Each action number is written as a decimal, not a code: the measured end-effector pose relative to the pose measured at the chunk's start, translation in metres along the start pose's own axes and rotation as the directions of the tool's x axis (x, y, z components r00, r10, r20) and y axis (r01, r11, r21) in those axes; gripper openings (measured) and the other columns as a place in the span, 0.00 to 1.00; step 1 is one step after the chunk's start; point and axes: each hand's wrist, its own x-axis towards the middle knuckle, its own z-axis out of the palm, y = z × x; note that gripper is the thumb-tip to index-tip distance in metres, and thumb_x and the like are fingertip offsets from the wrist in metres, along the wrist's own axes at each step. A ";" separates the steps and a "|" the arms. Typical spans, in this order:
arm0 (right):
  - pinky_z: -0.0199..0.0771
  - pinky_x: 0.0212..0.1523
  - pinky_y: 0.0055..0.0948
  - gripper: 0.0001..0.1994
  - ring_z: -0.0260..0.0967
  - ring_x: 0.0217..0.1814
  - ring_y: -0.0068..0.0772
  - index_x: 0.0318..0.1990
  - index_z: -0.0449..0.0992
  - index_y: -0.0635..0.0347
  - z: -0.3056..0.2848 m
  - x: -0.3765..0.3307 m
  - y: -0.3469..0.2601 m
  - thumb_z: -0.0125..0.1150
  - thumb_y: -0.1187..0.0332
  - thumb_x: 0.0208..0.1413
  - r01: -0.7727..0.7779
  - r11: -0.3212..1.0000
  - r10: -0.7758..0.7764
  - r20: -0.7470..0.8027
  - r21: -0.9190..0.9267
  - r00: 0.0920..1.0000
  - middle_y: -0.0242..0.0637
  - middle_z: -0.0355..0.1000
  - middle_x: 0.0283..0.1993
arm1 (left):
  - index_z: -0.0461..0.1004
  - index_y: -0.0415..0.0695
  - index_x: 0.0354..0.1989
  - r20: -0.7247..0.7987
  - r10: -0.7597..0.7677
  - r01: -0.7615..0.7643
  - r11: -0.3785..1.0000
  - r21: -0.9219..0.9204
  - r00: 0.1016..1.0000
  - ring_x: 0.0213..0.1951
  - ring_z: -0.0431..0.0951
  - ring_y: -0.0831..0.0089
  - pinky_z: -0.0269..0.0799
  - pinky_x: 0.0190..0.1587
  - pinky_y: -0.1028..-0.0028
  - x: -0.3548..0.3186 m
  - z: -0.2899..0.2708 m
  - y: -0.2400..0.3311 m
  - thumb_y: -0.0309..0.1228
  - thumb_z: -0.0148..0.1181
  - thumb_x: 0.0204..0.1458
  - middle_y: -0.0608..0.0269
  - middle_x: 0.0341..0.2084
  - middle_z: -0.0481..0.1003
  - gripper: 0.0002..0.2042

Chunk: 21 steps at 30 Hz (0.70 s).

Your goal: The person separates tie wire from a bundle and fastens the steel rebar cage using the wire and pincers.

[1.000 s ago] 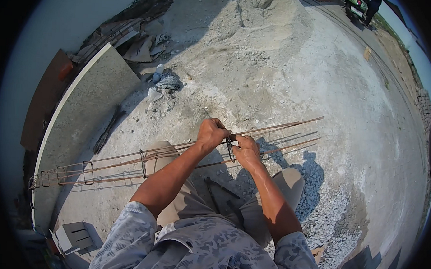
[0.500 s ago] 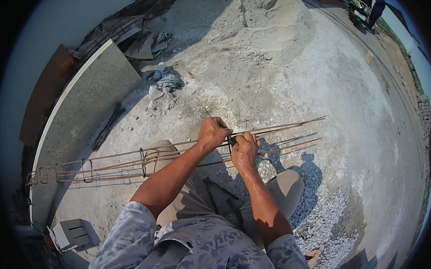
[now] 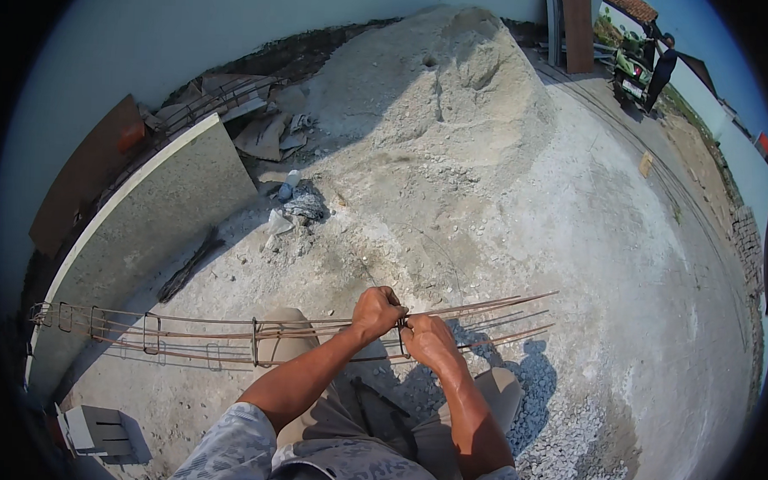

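A long rebar cage (image 3: pixel 203 321) of thin rusty bars lies across my thighs, its dark square stirrups (image 3: pixel 254 342) spaced along the left part. My left hand (image 3: pixel 376 313) is closed in a pinch at the top bar, beside one dark stirrup (image 3: pixel 401 335). A thin wire seems to stick up from its fingers. My right hand (image 3: pixel 430 339) is closed round that same stirrup and the bars, just right of the left hand. Its fingertips are partly hidden. Between my legs, a dark long-handled tool (image 3: pixel 380 402) like pincers lies on the ground.
Gravel (image 3: pixel 563 432) spreads beside my right knee. Ahead rises a sand heap (image 3: pixel 457 82). At left stand a speckled board (image 3: pixel 148 206), a bundle of dark rods (image 3: pixel 188 267) and a grey block (image 3: pixel 98 431). A person (image 3: pixel 663 72) stands by a green motorcycle (image 3: pixel 632 73) far right.
My view has tilted up, so the hands and cage sit lower in the picture. Both hands stay at the same stirrup; the right hand has turned, its back now more upward.
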 end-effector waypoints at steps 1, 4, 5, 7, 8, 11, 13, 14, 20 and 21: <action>0.71 0.42 0.55 0.10 0.74 0.38 0.64 0.33 0.78 0.64 -0.008 -0.003 -0.003 0.57 0.66 0.54 0.012 0.996 -0.003 0.106 -0.084 0.994 0.57 0.76 0.31 | 0.78 0.38 0.23 0.004 0.001 -0.001 1.000 0.014 1.000 0.24 0.80 0.64 0.74 0.32 0.65 0.001 -0.001 0.000 0.35 0.69 0.39 0.53 0.19 0.78 0.12; 0.73 0.43 0.55 0.11 0.76 0.40 0.63 0.34 0.80 0.64 -0.023 -0.016 -0.013 0.56 0.66 0.53 0.037 0.986 -0.004 0.199 -0.165 0.980 0.57 0.77 0.33 | 0.79 0.39 0.23 0.017 0.010 -0.010 1.000 0.000 1.000 0.24 0.79 0.66 0.73 0.31 0.66 0.004 -0.002 0.002 0.36 0.69 0.39 0.55 0.19 0.78 0.12; 0.73 0.44 0.54 0.11 0.76 0.41 0.63 0.33 0.81 0.64 -0.026 -0.019 -0.017 0.55 0.67 0.53 0.040 0.988 -0.008 0.205 -0.150 0.979 0.58 0.77 0.34 | 0.79 0.40 0.23 0.031 -0.001 0.002 1.000 -0.019 1.000 0.24 0.79 0.67 0.73 0.31 0.66 0.004 -0.002 0.001 0.36 0.69 0.39 0.56 0.19 0.78 0.11; 0.74 0.44 0.53 0.10 0.76 0.41 0.61 0.32 0.81 0.64 -0.035 -0.018 -0.032 0.54 0.69 0.52 0.061 0.977 -0.015 0.220 -0.204 0.975 0.57 0.77 0.35 | 0.79 0.41 0.23 0.026 0.029 -0.029 0.999 -0.019 0.999 0.23 0.78 0.68 0.72 0.30 0.67 0.003 -0.002 -0.003 0.36 0.69 0.41 0.57 0.19 0.78 0.11; 0.73 0.42 0.53 0.09 0.76 0.40 0.61 0.31 0.80 0.64 -0.041 -0.016 -0.040 0.54 0.70 0.52 0.131 0.959 -0.065 0.260 -0.249 0.964 0.57 0.77 0.33 | 0.79 0.41 0.23 0.063 0.042 -0.040 0.999 -0.037 0.997 0.23 0.78 0.68 0.72 0.30 0.67 0.001 -0.002 -0.001 0.36 0.69 0.42 0.57 0.19 0.78 0.11; 0.74 0.40 0.52 0.08 0.76 0.39 0.61 0.30 0.79 0.65 -0.055 0.003 -0.060 0.54 0.73 0.49 0.221 0.929 -0.126 0.308 -0.297 0.943 0.56 0.76 0.32 | 0.80 0.40 0.25 0.096 0.077 -0.069 0.994 -0.085 0.992 0.24 0.77 0.74 0.71 0.30 0.69 0.001 -0.007 -0.011 0.35 0.68 0.45 0.59 0.20 0.79 0.10; 0.74 0.40 0.52 0.09 0.76 0.38 0.61 0.32 0.80 0.64 -0.054 0.021 -0.070 0.54 0.73 0.48 0.336 0.882 -0.230 0.323 -0.329 0.918 0.56 0.77 0.32 | 0.81 0.39 0.27 0.214 0.238 -0.175 0.945 -0.277 0.947 0.26 0.75 0.81 0.70 0.30 0.72 0.002 -0.015 -0.023 0.31 0.69 0.45 0.64 0.21 0.80 0.08; 0.75 0.39 0.50 0.09 0.76 0.37 0.60 0.33 0.81 0.64 -0.051 0.029 -0.066 0.56 0.72 0.48 0.349 0.896 -0.286 0.246 -0.274 0.926 0.56 0.77 0.33 | 0.81 0.38 0.28 0.204 0.279 -0.171 0.887 -0.429 0.938 0.28 0.72 0.85 0.69 0.30 0.74 -0.004 -0.012 -0.014 0.27 0.70 0.45 0.69 0.22 0.80 0.06; 0.77 0.37 0.47 0.09 0.78 0.37 0.53 0.32 0.81 0.63 -0.047 0.070 -0.049 0.63 0.67 0.45 0.461 0.767 -0.416 0.200 -0.447 0.887 0.53 0.77 0.31 | 0.81 0.38 0.26 0.169 0.154 -0.081 0.923 -0.375 0.974 0.26 0.72 0.82 0.70 0.31 0.73 -0.010 -0.003 0.004 0.29 0.71 0.44 0.68 0.23 0.80 0.07; 0.78 0.37 0.46 0.08 0.78 0.36 0.52 0.31 0.81 0.62 -0.047 0.073 -0.052 0.64 0.67 0.45 0.487 0.719 -0.464 0.180 -0.496 0.868 0.52 0.77 0.31 | 0.81 0.38 0.26 0.159 0.154 -0.085 0.923 -0.374 0.975 0.26 0.72 0.82 0.70 0.31 0.73 -0.006 -0.002 -0.004 0.29 0.71 0.44 0.68 0.23 0.80 0.07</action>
